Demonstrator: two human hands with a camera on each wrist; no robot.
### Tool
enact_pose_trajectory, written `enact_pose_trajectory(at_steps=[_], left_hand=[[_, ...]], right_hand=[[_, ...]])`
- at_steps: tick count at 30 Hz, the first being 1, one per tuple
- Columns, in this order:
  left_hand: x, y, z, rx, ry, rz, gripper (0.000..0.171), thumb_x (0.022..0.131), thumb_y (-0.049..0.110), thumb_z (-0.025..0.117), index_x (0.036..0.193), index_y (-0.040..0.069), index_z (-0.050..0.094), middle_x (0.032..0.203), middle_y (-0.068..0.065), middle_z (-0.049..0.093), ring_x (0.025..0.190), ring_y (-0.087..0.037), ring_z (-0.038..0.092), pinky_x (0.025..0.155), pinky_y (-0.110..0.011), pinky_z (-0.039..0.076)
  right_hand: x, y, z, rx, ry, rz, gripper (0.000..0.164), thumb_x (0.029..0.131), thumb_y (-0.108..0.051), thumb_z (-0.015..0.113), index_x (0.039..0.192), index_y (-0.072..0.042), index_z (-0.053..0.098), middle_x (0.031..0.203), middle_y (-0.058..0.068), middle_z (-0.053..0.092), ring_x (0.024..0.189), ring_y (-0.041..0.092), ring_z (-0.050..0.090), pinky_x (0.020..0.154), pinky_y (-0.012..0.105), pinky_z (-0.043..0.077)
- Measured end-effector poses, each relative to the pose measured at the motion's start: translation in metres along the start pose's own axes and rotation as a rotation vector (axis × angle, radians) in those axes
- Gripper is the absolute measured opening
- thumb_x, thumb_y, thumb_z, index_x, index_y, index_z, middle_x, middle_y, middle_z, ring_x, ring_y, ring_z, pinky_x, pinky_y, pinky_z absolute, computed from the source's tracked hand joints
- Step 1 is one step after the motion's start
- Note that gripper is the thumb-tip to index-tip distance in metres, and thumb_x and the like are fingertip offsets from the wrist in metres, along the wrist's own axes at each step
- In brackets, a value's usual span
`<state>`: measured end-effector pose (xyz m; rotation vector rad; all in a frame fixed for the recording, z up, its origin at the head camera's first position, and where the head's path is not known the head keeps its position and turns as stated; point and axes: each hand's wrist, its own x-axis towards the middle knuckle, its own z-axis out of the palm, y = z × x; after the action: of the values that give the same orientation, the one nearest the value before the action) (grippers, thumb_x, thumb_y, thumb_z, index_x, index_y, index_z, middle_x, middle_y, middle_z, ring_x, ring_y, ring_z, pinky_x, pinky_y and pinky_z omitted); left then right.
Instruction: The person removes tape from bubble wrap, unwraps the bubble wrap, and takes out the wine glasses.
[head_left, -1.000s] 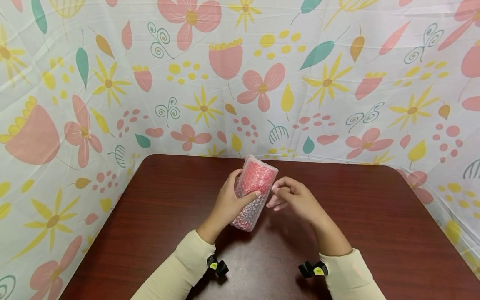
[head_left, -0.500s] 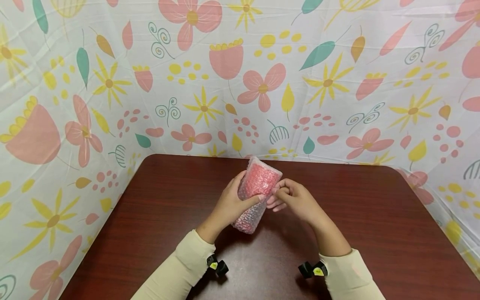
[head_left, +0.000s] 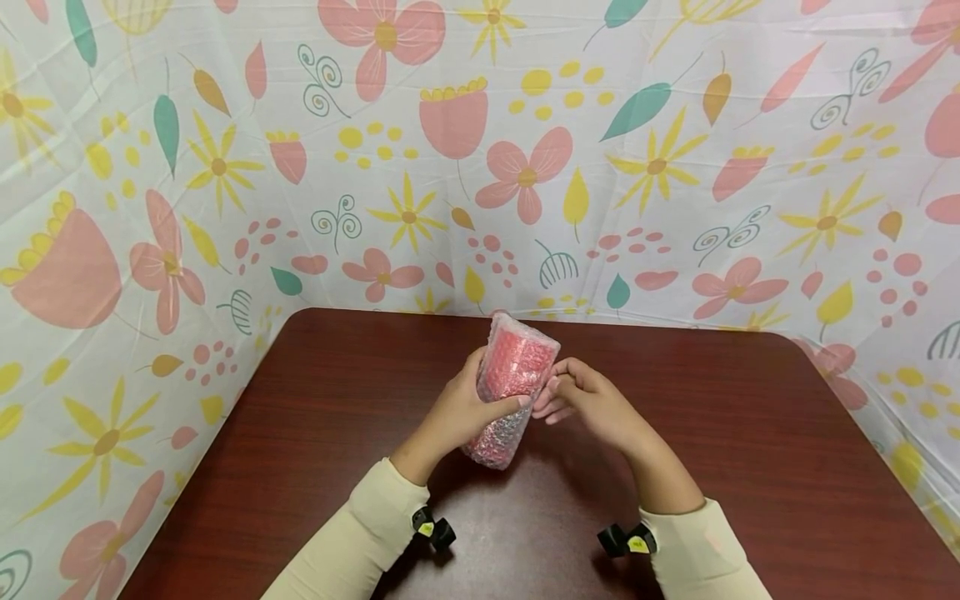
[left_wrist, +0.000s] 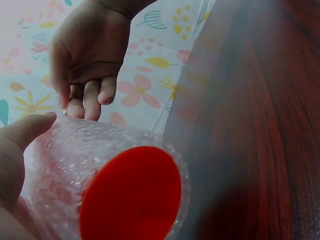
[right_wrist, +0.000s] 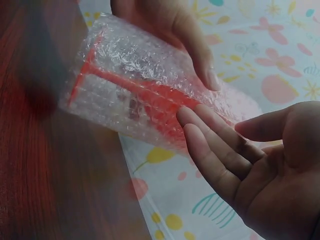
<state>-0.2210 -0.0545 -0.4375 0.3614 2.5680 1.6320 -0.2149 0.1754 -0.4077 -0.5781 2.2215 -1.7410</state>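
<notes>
A red stemmed goblet [right_wrist: 170, 102] lies inside clear bubble wrap [right_wrist: 145, 47]; its round foot [left_wrist: 132, 195] faces the left wrist camera, and its thin stem shows in the right wrist view. My left hand [head_left: 461, 406] grips the wrapped goblet from the left, thumb across the front, its other fingers mostly hidden behind. The bundle is held tilted above the table, its upper end leaning away. At the right side of the wrap, my right hand [head_left: 592, 400] pinches the wrap's edge between thumb and index finger, while its other fingers [right_wrist: 215, 155] extend loosely alongside.
A dark reddish-brown table [head_left: 337, 375] spreads beneath both hands. Behind it and along the sides hangs a white cloth [head_left: 247, 167] printed with flowers and leaves. Small black cameras are strapped at both cream sleeves [head_left: 697, 542].
The wrapped goblet has shifted slightly to the right and down in my left hand's grip, toward the right fingers. My right hand stays nearly in place at the wrap's edge.
</notes>
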Motion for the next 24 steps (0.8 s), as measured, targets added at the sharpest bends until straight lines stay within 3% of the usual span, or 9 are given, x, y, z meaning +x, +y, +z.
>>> enact_pose_trajectory(at_steps=[5,12,24], left_hand=[[0.001,0.0001,0.0006,-0.048,0.046,0.034,0.092,0.079,0.047,0.083,0.153,0.025,0.033,0.143,-0.004,0.053,0.123,-0.023,0.057,0.102,-0.048,0.049],[0.0021,-0.0008,0.0016,-0.033,0.119,0.029,0.089,0.08,0.045,0.083,0.152,0.023,0.036,0.141,-0.007,0.052,0.122,-0.024,0.057,0.102,-0.048,0.049],[0.0008,0.0001,0.0028,-0.011,0.11,0.026,0.094,0.077,0.05,0.084,0.153,0.024,0.034,0.142,-0.007,0.049,0.121,-0.024,0.056,0.101,-0.048,0.05]], right_hand=[[-0.0003,-0.0003,0.001,0.0,0.023,-0.012,0.024,0.109,-0.011,0.039,0.118,0.011,0.042,0.105,0.033,0.068,0.09,0.037,0.074,0.076,0.038,0.061],[-0.0006,-0.0048,0.0024,-0.053,0.114,0.005,0.014,0.105,-0.011,0.048,0.111,0.002,0.051,0.07,0.016,0.063,0.063,0.033,0.07,0.061,0.045,0.059],[0.0006,-0.0029,0.0023,-0.065,0.089,-0.005,0.022,0.106,-0.018,0.053,0.107,0.004,0.051,0.081,0.02,0.071,0.074,0.034,0.074,0.068,0.044,0.061]])
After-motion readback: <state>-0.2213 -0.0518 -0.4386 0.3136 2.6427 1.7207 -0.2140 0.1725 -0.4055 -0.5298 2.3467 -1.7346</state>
